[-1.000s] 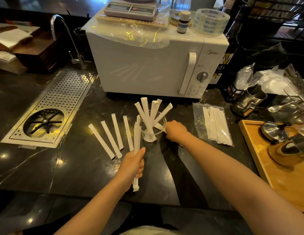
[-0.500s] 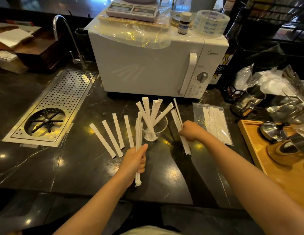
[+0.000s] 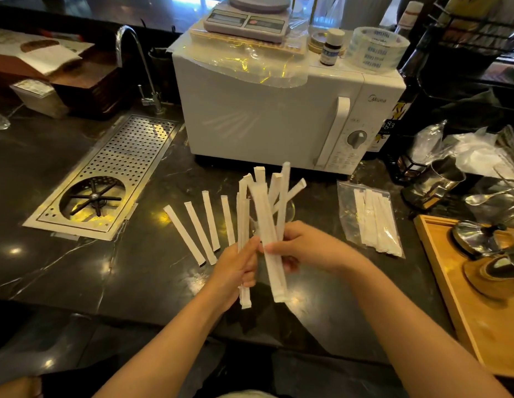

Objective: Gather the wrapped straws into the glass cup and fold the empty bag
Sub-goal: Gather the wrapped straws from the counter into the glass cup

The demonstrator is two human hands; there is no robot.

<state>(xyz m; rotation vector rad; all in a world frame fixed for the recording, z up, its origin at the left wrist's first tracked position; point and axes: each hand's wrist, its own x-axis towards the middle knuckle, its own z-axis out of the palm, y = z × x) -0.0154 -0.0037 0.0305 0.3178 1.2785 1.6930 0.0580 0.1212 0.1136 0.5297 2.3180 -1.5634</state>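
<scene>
The white microwave (image 3: 278,110) carries the brand "Midea" in grey at the top of its control panel. A dark bottle (image 3: 399,122) just right of it shows "83" in white; print on the tape roll (image 3: 376,48) and small bottle (image 3: 331,50) is unreadable

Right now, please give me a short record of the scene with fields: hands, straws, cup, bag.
left hand: holds a bundle of wrapped straws
right hand: holds more wrapped straws, brought next to the left bundle
loose straws: four lie fanned out on the counter, left of the hands
glass cup: mostly hidden behind the hands, straws stand in it
bag: lies flat at right, not yet empty
</scene>
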